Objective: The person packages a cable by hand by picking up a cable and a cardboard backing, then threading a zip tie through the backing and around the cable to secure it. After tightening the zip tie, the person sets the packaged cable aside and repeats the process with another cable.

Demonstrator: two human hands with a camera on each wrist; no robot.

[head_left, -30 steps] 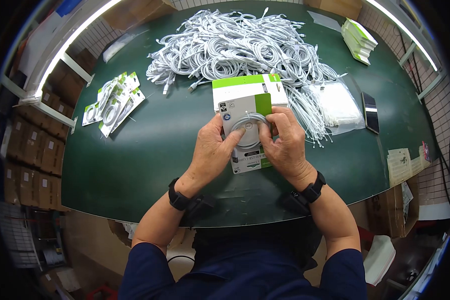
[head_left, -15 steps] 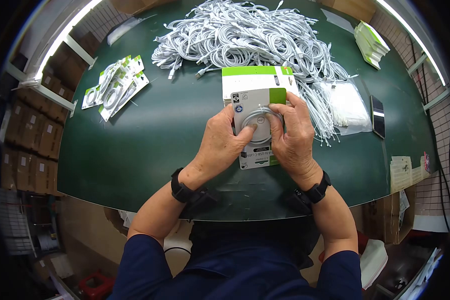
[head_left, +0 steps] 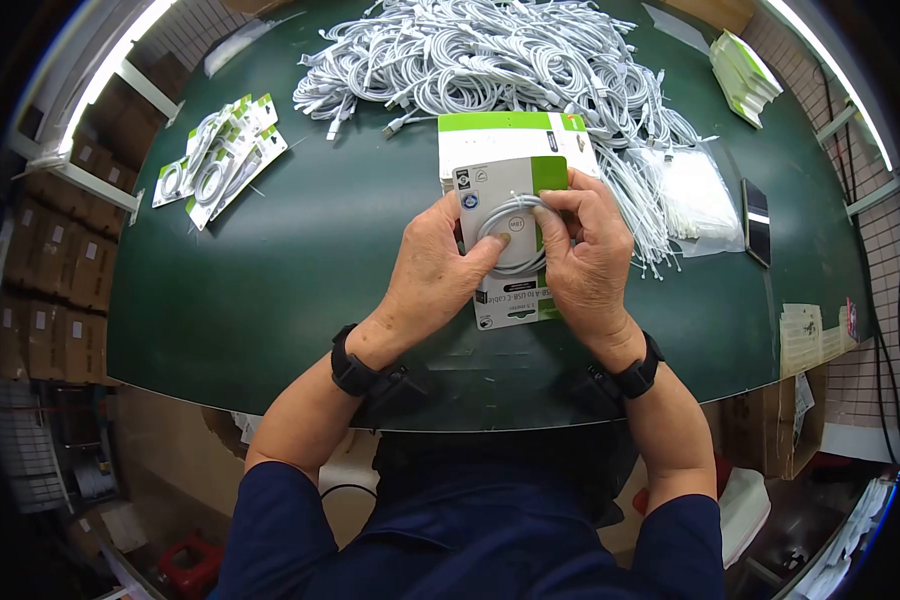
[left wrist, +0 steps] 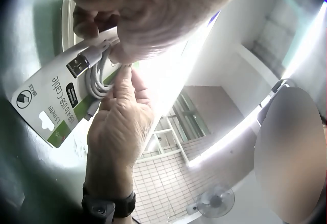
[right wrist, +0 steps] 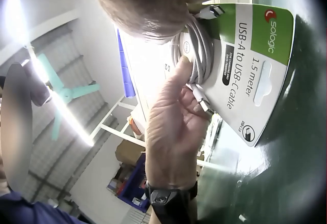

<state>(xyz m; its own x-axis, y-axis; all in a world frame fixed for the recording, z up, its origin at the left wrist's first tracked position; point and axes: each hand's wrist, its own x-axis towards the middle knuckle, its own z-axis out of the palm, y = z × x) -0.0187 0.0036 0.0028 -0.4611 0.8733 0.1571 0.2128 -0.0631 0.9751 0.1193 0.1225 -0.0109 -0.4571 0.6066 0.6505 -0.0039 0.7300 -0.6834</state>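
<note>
A white and green packaging card [head_left: 490, 182], printed "USB-A to USB-C cable", is held up between both hands over the table. On its face lies a coiled light grey USB cable [right wrist: 204, 55], whose silver USB-A plug [left wrist: 78, 65] shows in the left wrist view. My left hand [head_left: 433, 265] grips the card's left edge, thumb laid inside the coil and fingers behind the card. From the right, my right hand [head_left: 592, 255] pinches the coil and card, its thumb on the loops. Fingertips behind the card are hidden.
Just behind stands a stack of similar cards [head_left: 510, 145]. Farther back spreads a big heap of coiled cables [head_left: 490, 65]. Several carded cables [head_left: 225, 165] lie left. To the right are thin white ties [head_left: 638, 220], a plastic bag [head_left: 700, 200], a phone [head_left: 757, 225] and more cards [head_left: 745, 80].
The head view has shifted a little, moving the table's contents upward in it. Both hands keep their hold on the card and coil, with only small thumb and finger shifts.
</note>
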